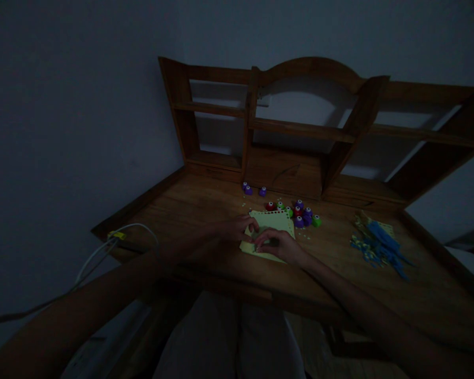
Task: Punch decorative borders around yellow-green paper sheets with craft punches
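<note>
A pale yellow-green sheet of paper (272,219) with rows of small holes along its edges lies near the desk's front edge. Over its left side is my left hand (239,228), fingers curved, with a gap between forefinger and thumb. My right hand (280,245) comes in over the lower part of the sheet. Its thumb and fingertips are pinched together close to the left thumb. Whatever is between them is too small and dark to make out.
Behind the sheet sit several small purple, red and green craft punches (299,222) with white-ringed tops. Paper bits (306,237) are scattered around. A blue and yellow tangled bundle (383,242) lies at right. A wooden shelf unit (300,126) stands behind; white cables (90,258) hang at left.
</note>
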### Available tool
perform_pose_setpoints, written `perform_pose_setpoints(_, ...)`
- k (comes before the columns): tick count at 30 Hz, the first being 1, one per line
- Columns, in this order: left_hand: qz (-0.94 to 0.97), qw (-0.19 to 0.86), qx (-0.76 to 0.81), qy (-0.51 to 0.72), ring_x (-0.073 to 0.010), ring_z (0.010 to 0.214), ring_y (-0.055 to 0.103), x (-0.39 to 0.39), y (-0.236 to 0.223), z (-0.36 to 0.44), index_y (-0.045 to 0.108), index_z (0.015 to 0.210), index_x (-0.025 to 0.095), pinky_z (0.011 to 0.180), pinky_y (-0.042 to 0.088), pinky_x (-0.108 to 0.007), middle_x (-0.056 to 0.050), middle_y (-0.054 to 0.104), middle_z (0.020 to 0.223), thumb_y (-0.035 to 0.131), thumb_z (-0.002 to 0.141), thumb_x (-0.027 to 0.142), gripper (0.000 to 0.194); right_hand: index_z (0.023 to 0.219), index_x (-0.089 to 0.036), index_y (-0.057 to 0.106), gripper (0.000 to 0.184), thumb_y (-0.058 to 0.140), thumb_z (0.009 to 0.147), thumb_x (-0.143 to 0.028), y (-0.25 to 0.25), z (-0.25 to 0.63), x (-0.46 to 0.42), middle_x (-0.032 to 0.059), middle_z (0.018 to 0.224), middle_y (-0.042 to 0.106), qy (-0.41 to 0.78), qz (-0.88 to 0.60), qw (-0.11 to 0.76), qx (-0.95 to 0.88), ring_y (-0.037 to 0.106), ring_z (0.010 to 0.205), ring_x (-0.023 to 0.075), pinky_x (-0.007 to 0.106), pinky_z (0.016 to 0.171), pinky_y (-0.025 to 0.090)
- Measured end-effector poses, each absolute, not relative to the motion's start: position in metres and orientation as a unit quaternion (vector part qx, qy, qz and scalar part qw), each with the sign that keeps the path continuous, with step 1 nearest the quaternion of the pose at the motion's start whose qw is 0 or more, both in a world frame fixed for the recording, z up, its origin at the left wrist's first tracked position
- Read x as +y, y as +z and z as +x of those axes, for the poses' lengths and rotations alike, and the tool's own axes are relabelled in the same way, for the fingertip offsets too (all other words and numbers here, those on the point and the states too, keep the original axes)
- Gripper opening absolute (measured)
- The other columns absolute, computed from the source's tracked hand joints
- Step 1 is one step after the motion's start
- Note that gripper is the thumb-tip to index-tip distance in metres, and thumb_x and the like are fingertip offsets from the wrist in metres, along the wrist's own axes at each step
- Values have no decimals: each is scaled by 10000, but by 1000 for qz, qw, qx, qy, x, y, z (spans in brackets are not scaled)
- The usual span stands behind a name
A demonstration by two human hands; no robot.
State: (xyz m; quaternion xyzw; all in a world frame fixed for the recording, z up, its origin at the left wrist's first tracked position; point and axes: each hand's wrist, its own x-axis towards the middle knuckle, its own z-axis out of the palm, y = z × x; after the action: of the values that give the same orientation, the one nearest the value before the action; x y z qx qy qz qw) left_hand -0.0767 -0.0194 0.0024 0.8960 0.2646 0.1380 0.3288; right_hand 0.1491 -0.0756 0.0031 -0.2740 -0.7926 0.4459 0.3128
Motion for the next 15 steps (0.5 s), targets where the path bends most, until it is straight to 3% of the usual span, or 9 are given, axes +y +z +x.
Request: perform_pose_setpoints(15, 906, 298, 263, 144, -178, 919, 516, -13, -6, -77, 556, 1023, 196, 791, 426, -267, -42, 561, 1007, 700, 740, 420, 388, 823, -185, 726, 235, 756, 717, -393, 3, 154, -67, 48, 862, 708, 465, -281, 294, -786, 663, 828, 185, 317, 800, 515)
